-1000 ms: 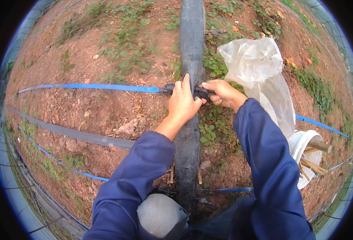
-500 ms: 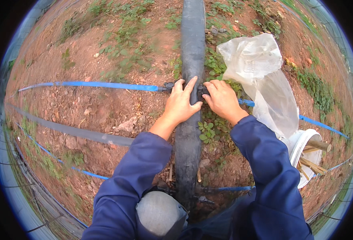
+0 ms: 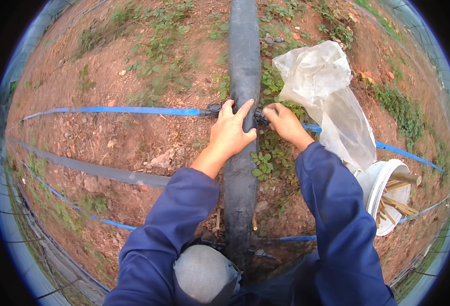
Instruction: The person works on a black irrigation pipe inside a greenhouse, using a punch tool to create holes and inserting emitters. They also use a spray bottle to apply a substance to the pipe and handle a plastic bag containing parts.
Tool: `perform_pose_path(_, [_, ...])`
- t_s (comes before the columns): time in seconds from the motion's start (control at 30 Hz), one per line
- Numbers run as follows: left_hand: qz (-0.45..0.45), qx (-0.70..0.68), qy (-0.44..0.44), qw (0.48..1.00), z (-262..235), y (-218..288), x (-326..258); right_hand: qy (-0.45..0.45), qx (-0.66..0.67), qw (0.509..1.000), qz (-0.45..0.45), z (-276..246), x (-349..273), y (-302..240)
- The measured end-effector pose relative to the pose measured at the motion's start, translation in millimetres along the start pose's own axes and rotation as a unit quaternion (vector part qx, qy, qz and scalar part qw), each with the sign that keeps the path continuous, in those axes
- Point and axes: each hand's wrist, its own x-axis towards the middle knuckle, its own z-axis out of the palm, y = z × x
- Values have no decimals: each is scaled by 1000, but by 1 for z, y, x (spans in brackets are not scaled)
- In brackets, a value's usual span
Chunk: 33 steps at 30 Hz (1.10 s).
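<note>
A wide, flat black hose (image 3: 243, 56) runs away from me over the soil. My left hand (image 3: 228, 132) rests across it, thumb and index finger spread on its top. The other fingers bend down by the left edge, beside a small black valve (image 3: 214, 108) joined to a blue flat tube (image 3: 143, 109); their tips are hidden. On the hose's right side sits another black valve (image 3: 260, 117). The fingers of my right hand (image 3: 286, 125) curl closed at that valve, slightly blurred. A second blue tube piece (image 3: 312, 128) emerges beyond this hand.
A crumpled translucent plastic bag (image 3: 317, 76) lies to the right, trailing to a tipped white bucket (image 3: 373, 196) holding wooden sticks (image 3: 401, 204). Green weeds (image 3: 161, 76) dot the reddish soil. A dark grey strip (image 3: 97, 166) and further blue tubes (image 3: 110, 223) cross the ground.
My right hand has shifted slightly right and its fingers have curled tighter, showing more of the right valve. My left hand stays in place.
</note>
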Motion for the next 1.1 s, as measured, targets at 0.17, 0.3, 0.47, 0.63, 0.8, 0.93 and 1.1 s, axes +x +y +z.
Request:
perform_pose_path(0.17, [149,164,130,966,6,12,-2,-4,-310,929,-204,-23,-12,-11])
perform_pose_path(0.3, [194,184,59,962,10,12,-7,33,-313,927,-206,-16,-16,-17])
perform_pose_path(0.47, [211,90,109,967,9,6,19,54,-295,935,-190,-10,-17,-13])
perform_pose_path(0.63, [235,178,-6,955,-1,11,63,116,-375,866,-309,-7,-19,-11])
perform_pose_path(0.8, [232,190,-16,954,-4,14,59,144,-387,861,-297,-4,-22,-9])
perform_pose_path(0.93, [257,160,35,953,6,2,22,131,-351,894,-247,-1,-26,-10])
perform_pose_path(1.1, [274,159,31,948,1,-8,18,80,-347,915,-191,1,-26,-16])
